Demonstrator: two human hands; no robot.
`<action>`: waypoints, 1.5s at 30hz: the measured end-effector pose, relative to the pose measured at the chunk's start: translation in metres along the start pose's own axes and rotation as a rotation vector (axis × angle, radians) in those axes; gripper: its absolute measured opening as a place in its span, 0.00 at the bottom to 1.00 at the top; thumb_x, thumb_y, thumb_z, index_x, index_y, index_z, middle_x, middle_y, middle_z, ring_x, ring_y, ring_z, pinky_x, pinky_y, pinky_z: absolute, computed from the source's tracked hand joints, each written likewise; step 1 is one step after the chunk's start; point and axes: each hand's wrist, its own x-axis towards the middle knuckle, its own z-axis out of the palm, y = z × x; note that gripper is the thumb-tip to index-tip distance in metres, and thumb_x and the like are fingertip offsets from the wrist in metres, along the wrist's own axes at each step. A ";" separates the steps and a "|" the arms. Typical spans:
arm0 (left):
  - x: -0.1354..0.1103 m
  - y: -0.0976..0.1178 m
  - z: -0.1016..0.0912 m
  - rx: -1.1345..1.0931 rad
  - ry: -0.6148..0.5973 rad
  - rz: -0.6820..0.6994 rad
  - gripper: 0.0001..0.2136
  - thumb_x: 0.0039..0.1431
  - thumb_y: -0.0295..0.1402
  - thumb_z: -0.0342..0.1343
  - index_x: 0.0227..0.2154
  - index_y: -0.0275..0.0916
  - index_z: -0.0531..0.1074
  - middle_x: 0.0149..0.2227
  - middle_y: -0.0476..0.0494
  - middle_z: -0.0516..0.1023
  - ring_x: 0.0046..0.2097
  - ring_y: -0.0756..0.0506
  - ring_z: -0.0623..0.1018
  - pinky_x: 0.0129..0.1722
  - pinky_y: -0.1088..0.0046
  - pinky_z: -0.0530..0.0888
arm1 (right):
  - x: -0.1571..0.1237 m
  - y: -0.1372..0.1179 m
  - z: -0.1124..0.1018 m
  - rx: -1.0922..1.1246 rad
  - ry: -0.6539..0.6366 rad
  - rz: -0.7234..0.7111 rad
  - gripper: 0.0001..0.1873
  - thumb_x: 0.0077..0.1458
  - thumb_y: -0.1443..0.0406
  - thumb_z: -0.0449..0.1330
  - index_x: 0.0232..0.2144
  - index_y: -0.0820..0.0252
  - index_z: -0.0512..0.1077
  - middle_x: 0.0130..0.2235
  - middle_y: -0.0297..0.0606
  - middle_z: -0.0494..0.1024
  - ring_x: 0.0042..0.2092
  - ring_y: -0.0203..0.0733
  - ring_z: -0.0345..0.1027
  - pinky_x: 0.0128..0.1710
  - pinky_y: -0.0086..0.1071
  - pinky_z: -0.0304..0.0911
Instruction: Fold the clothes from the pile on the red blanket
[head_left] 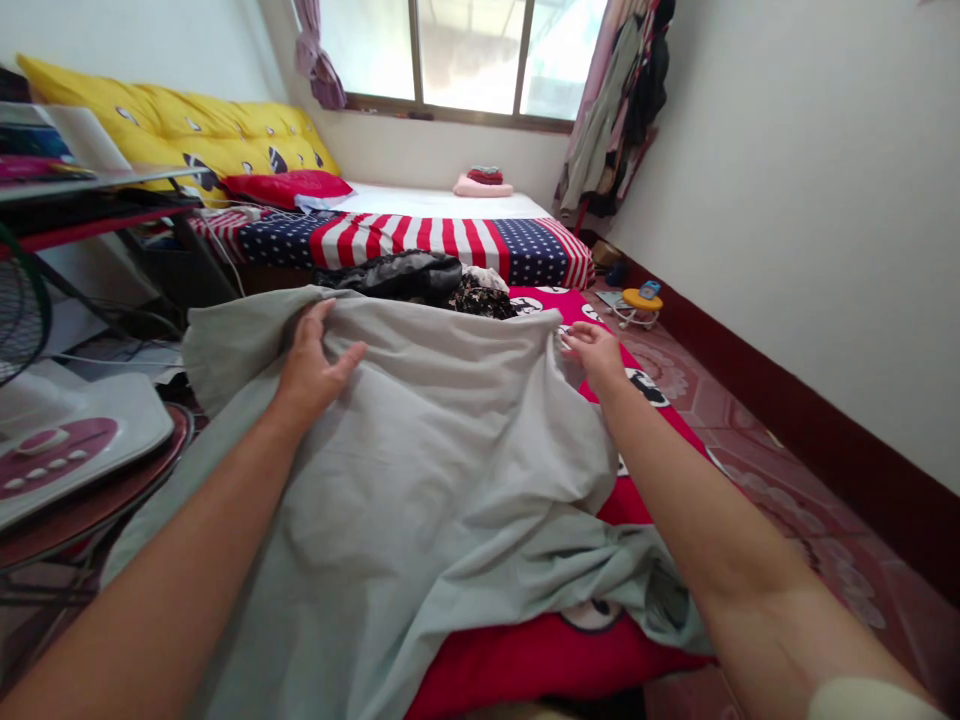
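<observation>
A large pale grey cloth (435,450) lies spread over a red mat (525,660) in front of me. My left hand (311,362) presses on the cloth's far left part, fingers curled and gripping a fold. At the far right corner of the cloth, my right hand (596,350) pinches its edge. Both forearms reach forward over the cloth.
A dark pile of clothes (420,278) lies just past the cloth. Behind it is a bed with a stars-and-stripes sheet (420,240), a red pillow (289,187) and yellow cushion (187,125). A fan base (67,440) and desk stand left. The wall runs along the right.
</observation>
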 end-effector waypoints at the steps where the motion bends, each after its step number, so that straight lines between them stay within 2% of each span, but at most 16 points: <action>1: -0.004 -0.002 0.004 0.097 -0.099 -0.021 0.38 0.54 0.41 0.61 0.64 0.31 0.52 0.66 0.29 0.53 0.67 0.31 0.55 0.64 0.52 0.59 | -0.006 0.003 0.002 -0.002 -0.033 -0.001 0.16 0.44 0.69 0.64 0.39 0.61 0.70 0.45 0.42 0.77 0.46 0.43 0.73 0.44 0.35 0.71; 3: -0.023 -0.005 0.007 0.225 -0.215 -0.037 0.40 0.54 0.42 0.60 0.66 0.36 0.48 0.70 0.33 0.42 0.69 0.31 0.48 0.65 0.52 0.56 | -0.022 0.009 -0.007 -0.044 -0.089 -0.054 0.21 0.41 0.68 0.67 0.40 0.61 0.71 0.51 0.44 0.75 0.53 0.46 0.69 0.52 0.39 0.66; 6: -0.077 -0.012 -0.003 0.279 -0.266 0.101 0.28 0.60 0.43 0.53 0.62 0.41 0.59 0.70 0.40 0.42 0.68 0.33 0.52 0.65 0.52 0.56 | -0.055 0.017 -0.047 -0.214 -0.248 -0.162 0.21 0.43 0.61 0.68 0.41 0.60 0.74 0.50 0.43 0.76 0.55 0.48 0.67 0.58 0.42 0.60; 9: -0.136 -0.026 -0.021 0.255 -0.380 0.209 0.21 0.61 0.46 0.51 0.54 0.44 0.69 0.67 0.43 0.54 0.64 0.36 0.63 0.63 0.56 0.63 | -0.091 0.019 -0.105 -0.415 -0.477 -0.059 0.21 0.46 0.53 0.65 0.38 0.60 0.76 0.42 0.43 0.80 0.46 0.49 0.73 0.50 0.42 0.66; 11: -0.167 -0.041 -0.031 0.251 -0.444 0.220 0.19 0.62 0.47 0.50 0.53 0.48 0.70 0.64 0.46 0.61 0.62 0.39 0.67 0.61 0.60 0.66 | -0.111 0.018 -0.139 -0.552 -0.600 0.030 0.20 0.47 0.52 0.65 0.36 0.60 0.77 0.38 0.42 0.81 0.42 0.49 0.74 0.46 0.39 0.67; 13: -0.186 -0.057 -0.037 0.264 -0.462 0.209 0.20 0.62 0.48 0.50 0.54 0.49 0.70 0.64 0.47 0.63 0.60 0.40 0.69 0.59 0.62 0.68 | -0.127 0.019 -0.162 -0.665 -0.663 0.079 0.18 0.47 0.53 0.64 0.33 0.61 0.78 0.37 0.41 0.81 0.40 0.48 0.74 0.44 0.37 0.67; 15: -0.191 -0.070 -0.037 0.300 -0.454 0.190 0.22 0.61 0.50 0.49 0.54 0.47 0.70 0.63 0.45 0.64 0.59 0.39 0.70 0.59 0.61 0.69 | -0.136 0.024 -0.172 -0.691 -0.672 0.106 0.16 0.48 0.54 0.64 0.32 0.61 0.78 0.36 0.41 0.81 0.39 0.47 0.74 0.41 0.36 0.68; 19: -0.174 -0.066 -0.022 0.389 -0.422 0.143 0.25 0.60 0.52 0.46 0.48 0.41 0.75 0.56 0.37 0.72 0.55 0.35 0.74 0.55 0.55 0.71 | -0.137 0.043 -0.153 -0.481 -0.490 0.254 0.19 0.45 0.57 0.65 0.38 0.63 0.75 0.34 0.41 0.80 0.34 0.44 0.75 0.33 0.33 0.70; 23: -0.152 -0.021 0.005 0.296 -0.412 0.190 0.21 0.62 0.48 0.46 0.48 0.42 0.75 0.55 0.39 0.73 0.53 0.37 0.75 0.55 0.57 0.72 | -0.126 0.058 -0.112 -0.400 -0.295 0.421 0.17 0.45 0.63 0.64 0.39 0.62 0.71 0.23 0.32 0.74 0.25 0.40 0.72 0.22 0.29 0.67; 27: -0.155 0.034 0.033 0.121 -0.416 0.279 0.17 0.63 0.42 0.48 0.48 0.42 0.75 0.55 0.40 0.73 0.55 0.40 0.74 0.56 0.60 0.71 | -0.122 0.060 -0.082 -0.423 -0.328 0.442 0.06 0.40 0.68 0.64 0.25 0.62 0.70 0.19 0.30 0.71 0.22 0.37 0.67 0.18 0.25 0.62; 29: -0.168 0.057 0.043 0.053 -0.497 0.289 0.14 0.63 0.38 0.50 0.47 0.44 0.75 0.52 0.42 0.75 0.53 0.42 0.75 0.54 0.64 0.72 | -0.124 0.059 -0.074 -0.408 -0.374 0.464 0.04 0.39 0.69 0.63 0.21 0.63 0.71 0.20 0.31 0.72 0.21 0.35 0.66 0.19 0.25 0.61; 34: -0.206 0.089 0.055 0.043 -0.789 0.229 0.21 0.50 0.33 0.63 0.50 0.44 0.73 0.50 0.41 0.74 0.49 0.41 0.75 0.51 0.64 0.73 | -0.140 0.054 -0.060 -0.324 -0.488 0.532 0.08 0.43 0.63 0.63 0.25 0.64 0.75 0.25 0.37 0.77 0.23 0.36 0.67 0.20 0.26 0.61; 36: -0.212 0.094 0.057 0.060 -0.837 0.208 0.23 0.48 0.30 0.63 0.50 0.44 0.73 0.50 0.41 0.74 0.50 0.39 0.74 0.51 0.62 0.72 | -0.147 0.051 -0.055 -0.194 -0.547 0.574 0.13 0.43 0.59 0.65 0.29 0.63 0.77 0.31 0.40 0.80 0.28 0.40 0.72 0.26 0.30 0.66; 38: -0.212 0.095 0.059 0.060 -0.877 0.186 0.19 0.51 0.27 0.59 0.47 0.44 0.74 0.48 0.42 0.74 0.48 0.41 0.74 0.49 0.64 0.71 | -0.151 0.048 -0.051 -0.018 -0.579 0.587 0.17 0.39 0.58 0.68 0.33 0.62 0.78 0.34 0.41 0.81 0.34 0.43 0.74 0.35 0.33 0.69; 42: -0.205 0.097 0.059 0.047 -0.959 0.163 0.12 0.58 0.24 0.49 0.36 0.42 0.77 0.37 0.44 0.76 0.40 0.45 0.76 0.40 0.72 0.70 | -0.149 0.036 -0.058 0.141 -0.481 0.489 0.21 0.30 0.58 0.73 0.30 0.60 0.78 0.30 0.39 0.80 0.35 0.45 0.74 0.37 0.33 0.68; 45: -0.201 0.102 0.052 -0.072 -0.988 0.119 0.10 0.55 0.23 0.50 0.33 0.40 0.76 0.34 0.46 0.77 0.37 0.47 0.75 0.37 0.74 0.67 | -0.144 0.026 -0.079 0.149 -0.367 0.414 0.19 0.33 0.56 0.71 0.29 0.60 0.77 0.28 0.38 0.80 0.31 0.42 0.72 0.32 0.30 0.66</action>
